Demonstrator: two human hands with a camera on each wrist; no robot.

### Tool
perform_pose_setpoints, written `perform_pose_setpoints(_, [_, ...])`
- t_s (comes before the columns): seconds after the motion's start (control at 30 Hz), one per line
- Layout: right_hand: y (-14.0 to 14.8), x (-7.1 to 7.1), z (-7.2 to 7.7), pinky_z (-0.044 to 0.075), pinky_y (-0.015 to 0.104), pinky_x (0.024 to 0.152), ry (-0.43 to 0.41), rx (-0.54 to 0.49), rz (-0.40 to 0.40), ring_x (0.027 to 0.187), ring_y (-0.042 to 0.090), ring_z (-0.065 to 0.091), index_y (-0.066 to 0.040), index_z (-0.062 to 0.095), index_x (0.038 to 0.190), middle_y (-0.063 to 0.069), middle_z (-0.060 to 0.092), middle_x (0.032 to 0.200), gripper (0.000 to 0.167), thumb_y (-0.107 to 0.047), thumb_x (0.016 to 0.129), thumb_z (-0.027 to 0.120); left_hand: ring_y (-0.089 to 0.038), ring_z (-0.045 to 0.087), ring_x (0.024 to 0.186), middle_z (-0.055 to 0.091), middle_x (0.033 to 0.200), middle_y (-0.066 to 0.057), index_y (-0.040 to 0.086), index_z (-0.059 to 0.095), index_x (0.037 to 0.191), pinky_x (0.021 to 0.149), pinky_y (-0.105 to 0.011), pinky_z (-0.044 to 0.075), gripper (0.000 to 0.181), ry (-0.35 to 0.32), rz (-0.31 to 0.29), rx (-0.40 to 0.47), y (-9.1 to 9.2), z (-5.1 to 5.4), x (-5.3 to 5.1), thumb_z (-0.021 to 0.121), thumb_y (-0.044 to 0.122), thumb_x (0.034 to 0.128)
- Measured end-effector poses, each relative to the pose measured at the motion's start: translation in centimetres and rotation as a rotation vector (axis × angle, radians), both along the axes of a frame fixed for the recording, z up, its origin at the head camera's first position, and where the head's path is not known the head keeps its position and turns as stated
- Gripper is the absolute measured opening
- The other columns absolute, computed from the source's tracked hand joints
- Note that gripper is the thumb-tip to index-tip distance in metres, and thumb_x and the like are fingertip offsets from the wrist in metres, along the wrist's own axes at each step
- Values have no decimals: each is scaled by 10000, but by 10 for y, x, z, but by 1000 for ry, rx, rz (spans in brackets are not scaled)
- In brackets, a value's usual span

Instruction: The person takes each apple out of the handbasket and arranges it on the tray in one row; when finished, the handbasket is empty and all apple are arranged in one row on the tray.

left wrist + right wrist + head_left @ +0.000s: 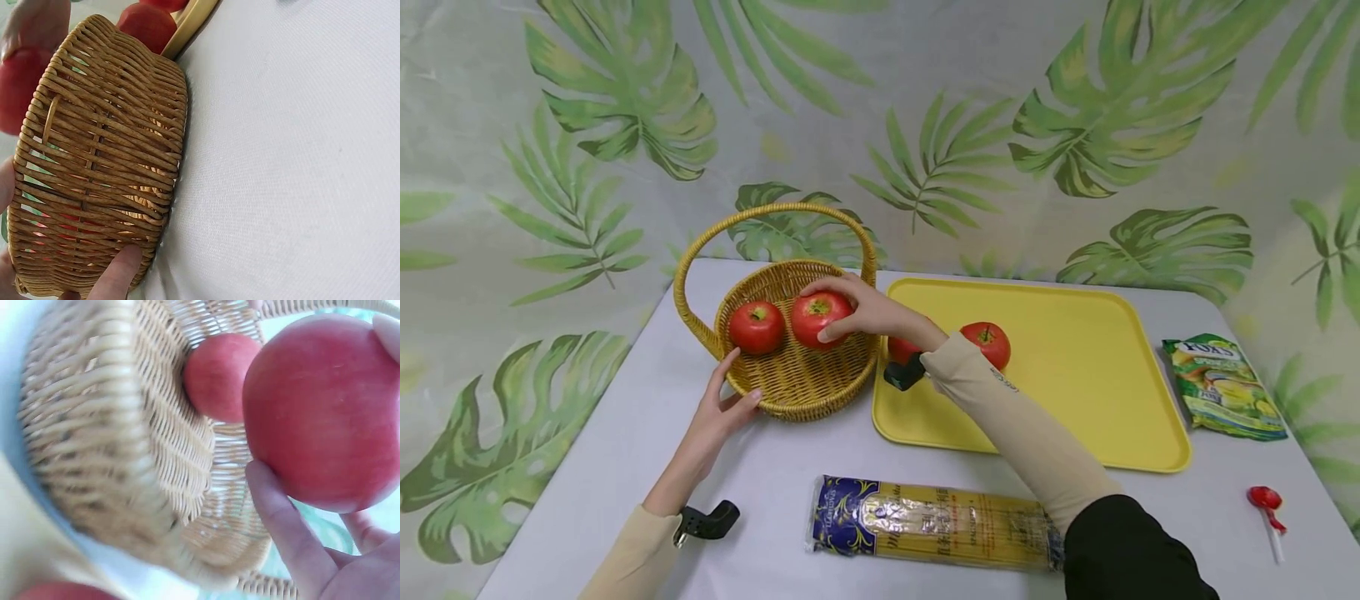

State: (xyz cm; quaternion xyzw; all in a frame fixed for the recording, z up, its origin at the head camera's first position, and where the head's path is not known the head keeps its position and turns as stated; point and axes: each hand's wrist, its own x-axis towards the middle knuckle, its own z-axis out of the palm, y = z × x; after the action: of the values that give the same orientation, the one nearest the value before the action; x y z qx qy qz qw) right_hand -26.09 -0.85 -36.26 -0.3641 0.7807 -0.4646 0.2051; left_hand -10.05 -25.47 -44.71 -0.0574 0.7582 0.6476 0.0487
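My right hand (880, 312) holds a red apple (817, 321) above the wicker basket (801, 410), thumb and fingers around its sides. The right wrist view shows this held apple (325, 412) close up, over the basket's rim. A second apple (757, 327) lies inside the basket on the left. On the near left side, my left hand (715, 417) grips the basket, with one finger (119, 275) against the woven wall in the left wrist view. The basket's tall handle (775, 210) arches above it.
Right of the basket is a yellow tray (1075, 375) with two apples on its left part, one (987, 343) partly behind my right forearm. A spaghetti pack (940, 525) lies in front. Far right are a green FOX'S candy bag (1225, 387) and a red lollipop (1266, 500).
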Motion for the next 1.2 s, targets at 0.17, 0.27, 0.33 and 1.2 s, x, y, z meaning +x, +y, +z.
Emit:
perform_pose_setpoints(0.17, [27, 8, 0, 455, 392, 914, -7, -18, -17, 1141, 218, 437, -249, 559, 1318, 43, 386, 1273, 582, -227, 785, 789, -441, 245, 1358, -78, 1574, -80, 288, 70, 1546, 1009, -489, 360, 755, 4, 2, -2, 1, 1, 1, 559, 180, 981])
perform_pose_setpoints(0.27, [46, 11, -1, 451, 423, 918, 5, -4, -49, 1136, 234, 449, -257, 555, 1326, 48, 391, 1269, 591, -242, 783, 789, -444, 247, 1355, -76, 1574, -85, 282, 71, 1547, 1005, -488, 363, 757, 5, 1, 1, 1, 1, 1, 562, 181, 980])
perform_pose_setpoints(0.33, [61, 12, -3, 445, 444, 922, 7, 2, -75, 1150, 237, 442, -270, 549, 1332, 35, 389, 1294, 599, -251, 783, 788, -439, 253, 1354, -76, 1575, -80, 282, 76, 1546, 1003, -481, 369, 761, 3, 0, 5, 1, 1, 1, 572, 196, 976])
perform_pose_setpoints(1.2, [232, 22, 0, 434, 432, 860, -45, 67, -431, 1153, 301, 397, -240, 450, 1419, 57, 334, 1417, 603, -232, 874, 707, -418, 270, 1351, -60, 1571, -77, 279, 86, 1545, 861, -175, 456, 770, 1, -9, -2, -1, -2, 1, 591, 255, 965])
